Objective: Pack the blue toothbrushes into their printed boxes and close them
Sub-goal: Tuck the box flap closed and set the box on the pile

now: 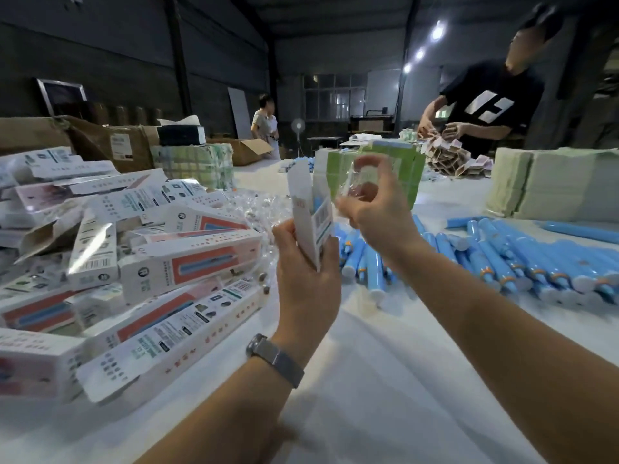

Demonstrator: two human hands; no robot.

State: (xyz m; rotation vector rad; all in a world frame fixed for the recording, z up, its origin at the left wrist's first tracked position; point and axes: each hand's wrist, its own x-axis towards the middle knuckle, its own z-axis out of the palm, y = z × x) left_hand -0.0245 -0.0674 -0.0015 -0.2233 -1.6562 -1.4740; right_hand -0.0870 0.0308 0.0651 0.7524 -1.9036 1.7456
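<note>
I keep the printed box (310, 212) upright in my left hand (306, 272), with its top flap standing open, so that the mouth looks up at me and I can drop things in from above. The left grip is clamped around the lower half of the box, thumb on the near side, fingers behind. Inside the open mouth I see something blue, which I judge to be a toothbrush already pushed in; how deep it sits I cannot tell.

My right hand (371, 209) is raised just beside the box mouth, and its fingertips pinch a small clear plastic packet (363, 180). The packet is blurred, so I cannot say what is inside it. I think it is held high and close to the opening because it goes into the box next, before the flap is folded down.

The loose blue toothbrushes (502, 262) lie in a row toward the right edge of the bench (368, 380), near my right hand, so this hand can take one without crossing over. The heap of boxes (140, 262) lies along the left edge, on the side of the hand that holds the box. More clear packets (254, 209) lie between this heap and my left hand.

At the far edge of the bench another person (485, 105) handles folded cartons, and stacks of green packs (385, 162) stand there.

The box in my hand is not yet closed.
</note>
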